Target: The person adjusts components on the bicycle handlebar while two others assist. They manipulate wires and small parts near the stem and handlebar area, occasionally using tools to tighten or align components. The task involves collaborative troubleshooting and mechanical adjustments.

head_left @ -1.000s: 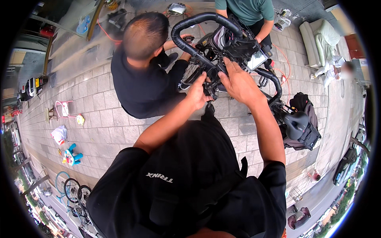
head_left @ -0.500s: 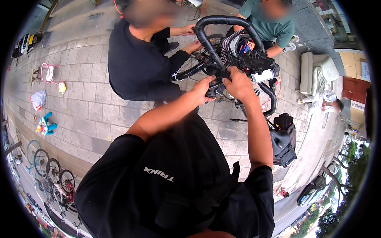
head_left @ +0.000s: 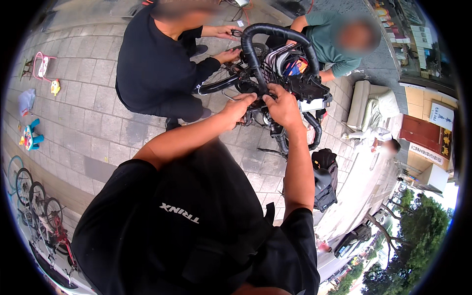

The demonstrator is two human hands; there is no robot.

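While the right hand (head_left: 283, 107) pinches the handlebar (head_left: 252, 60), I cannot tell whether the left hand (head_left: 238, 110), partly hidden, pinches anything.

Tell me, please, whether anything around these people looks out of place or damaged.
The pale sofa at the right looks odd: indoor furniture standing outdoors on the paving. The yellow toy at the left also seems a little misplaced. On the black handlebar I see no clear damage, though part of it is hidden.

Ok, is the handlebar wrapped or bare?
Wrapped: ridged turns of black tape show around the handlebar's raised loop. Under the right hand, cannot tell.
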